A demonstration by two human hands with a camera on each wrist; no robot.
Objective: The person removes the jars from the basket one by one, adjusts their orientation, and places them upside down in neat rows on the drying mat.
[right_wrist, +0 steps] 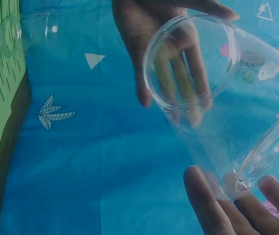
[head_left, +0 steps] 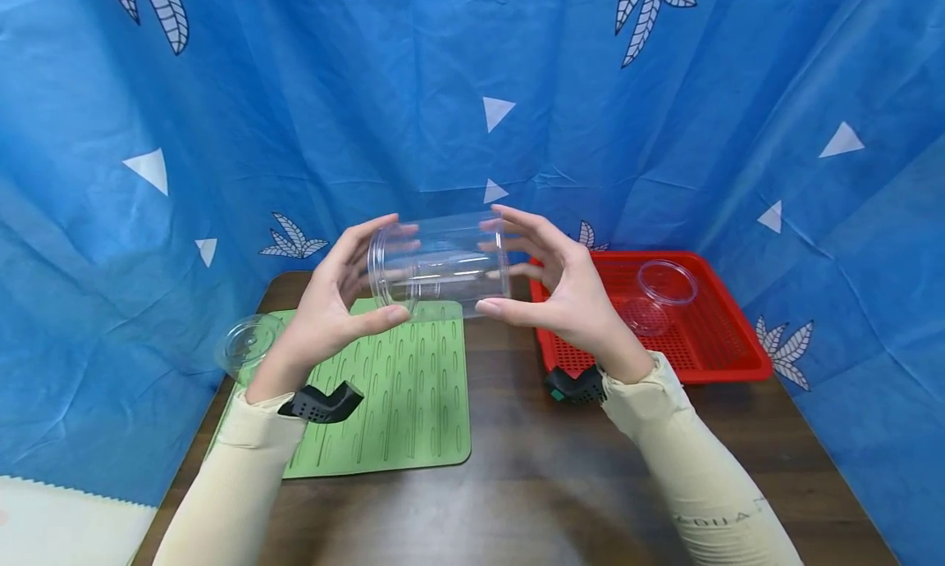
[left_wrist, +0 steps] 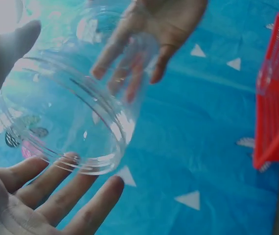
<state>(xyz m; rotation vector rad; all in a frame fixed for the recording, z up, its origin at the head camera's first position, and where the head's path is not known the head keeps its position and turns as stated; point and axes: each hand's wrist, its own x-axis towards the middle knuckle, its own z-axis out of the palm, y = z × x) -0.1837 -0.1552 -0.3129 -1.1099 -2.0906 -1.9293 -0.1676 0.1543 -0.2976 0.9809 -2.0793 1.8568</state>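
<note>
Before a blue curtain point(head_left: 413, 98), above the bench point(head_left: 502, 467), we hold the clear jar point(head_left: 446, 258) sideways — left hand point(head_left: 328, 303) at its threaded end, right hand point(head_left: 579, 295) at the other, fingers point(head_left: 530, 220) spread wide around it. Lifting is complete; setting down, we judge, remains. More clearware point(head_left: 247, 344) sits at the mat's point(head_left: 399, 410) left edge.

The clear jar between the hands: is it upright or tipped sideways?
Tipped sideways. In the head view, the jar has its rim at the left hand and its base at the right hand.
</note>
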